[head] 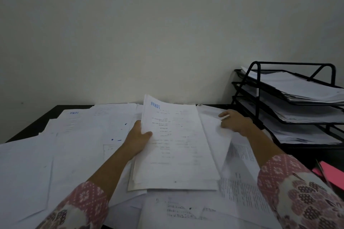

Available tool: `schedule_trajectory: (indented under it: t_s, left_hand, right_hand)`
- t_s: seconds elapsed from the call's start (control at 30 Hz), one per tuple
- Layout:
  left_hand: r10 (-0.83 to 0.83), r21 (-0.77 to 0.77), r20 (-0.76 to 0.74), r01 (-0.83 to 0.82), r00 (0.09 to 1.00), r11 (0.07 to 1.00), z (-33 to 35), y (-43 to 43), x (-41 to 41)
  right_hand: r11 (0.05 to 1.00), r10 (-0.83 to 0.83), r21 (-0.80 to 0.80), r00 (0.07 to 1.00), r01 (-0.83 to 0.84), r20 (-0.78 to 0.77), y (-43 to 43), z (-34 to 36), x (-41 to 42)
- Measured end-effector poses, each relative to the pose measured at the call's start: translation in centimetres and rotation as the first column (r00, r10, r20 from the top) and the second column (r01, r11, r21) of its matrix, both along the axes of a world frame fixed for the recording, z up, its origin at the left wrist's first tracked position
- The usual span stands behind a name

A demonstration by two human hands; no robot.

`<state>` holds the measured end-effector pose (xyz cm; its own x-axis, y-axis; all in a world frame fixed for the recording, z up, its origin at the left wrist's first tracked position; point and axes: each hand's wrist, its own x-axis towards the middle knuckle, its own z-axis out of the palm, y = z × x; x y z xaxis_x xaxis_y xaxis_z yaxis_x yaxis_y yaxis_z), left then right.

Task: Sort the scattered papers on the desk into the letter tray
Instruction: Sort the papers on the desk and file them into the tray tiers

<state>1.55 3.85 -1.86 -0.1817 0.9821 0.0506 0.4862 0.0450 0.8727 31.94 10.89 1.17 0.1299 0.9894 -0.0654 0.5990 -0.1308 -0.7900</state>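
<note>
My left hand (138,138) grips the left edge of a stack of white papers (176,147), thumb on top; its top sheet bears a blue "LUNAS" stamp and the far end is lifted off the desk. My right hand (235,121) lies to the stack's right and pinches the edge of a loose sheet (221,135) that curls upward. Scattered papers (61,147) cover most of the dark desk. A black wire letter tray (258,87) with three tiers stands at the back right, each tier holding papers.
The desk's dark edge (31,126) shows at the far left, against a plain wall. Pink folders (329,172) lie at the right edge below the tray. Printed sheets (240,182) lie under my right forearm.
</note>
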Motion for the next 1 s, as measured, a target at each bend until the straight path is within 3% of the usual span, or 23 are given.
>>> schedule_trajectory:
  t_s: [0.07,0.2,0.23,0.4,0.43,0.53,0.57,0.63,0.73,0.93,1.0]
  left_hand:
    - [-0.018,-0.008,-0.01,0.018,1.0,1.0,-0.1,0.1,0.7]
    - [-0.042,-0.015,-0.016,0.041,0.999,0.999,-0.6,0.2,1.5]
    - [-0.042,-0.017,-0.016,0.042,0.999,0.999,-0.7,0.2,1.7]
    - [-0.068,-0.019,-0.04,0.067,0.997,0.998,-0.6,0.2,2.0]
    - [-0.075,-0.02,-0.044,0.075,0.996,0.997,-0.6,0.1,2.0]
    - [-0.089,-0.024,-0.053,0.088,0.995,0.996,-0.5,0.2,2.3]
    - [-0.088,-0.02,-0.054,0.087,0.995,0.996,-0.5,0.2,2.4]
    - [-0.083,-0.018,-0.046,0.082,0.995,0.996,-0.5,0.2,2.5]
    - [-0.087,-0.029,-0.037,0.086,0.995,0.996,-0.5,0.3,2.7]
    - [-0.118,-0.044,-0.025,0.117,0.993,0.992,-0.6,0.3,3.7]
    - [-0.135,-0.052,0.012,0.135,0.991,0.989,-0.6,0.6,4.2]
  right_hand:
    - [0.989,-0.124,0.056,0.965,0.14,-0.231,-0.1,-1.2,0.2]
    - [0.935,-0.305,0.002,0.808,0.354,-0.505,-0.7,-3.7,-0.1]
    - [0.927,-0.333,-0.025,0.79,0.374,-0.515,-1.1,-4.1,-0.1]
    - [0.959,-0.219,-0.204,0.972,0.199,-0.08,-2.2,-3.5,-0.4]
    - [0.968,-0.21,-0.163,0.972,0.192,-0.101,-2.0,-3.4,-0.3]
    - [0.96,-0.226,0.068,0.897,0.271,-0.379,-1.7,-3.5,0.2]
    - [0.943,-0.249,0.082,0.85,0.322,-0.465,-1.7,-3.5,0.2]
    - [0.944,-0.293,-0.039,0.776,0.328,-0.558,-1.9,-3.3,0.2]
    - [0.956,-0.265,-0.222,0.887,0.191,-0.379,-2.6,-3.3,-0.1]
    - [0.968,-0.225,-0.159,0.949,0.192,-0.22,-2.2,-3.5,0.7]
    - [0.971,-0.216,-0.158,0.944,0.18,-0.25,-2.2,-3.3,1.2]
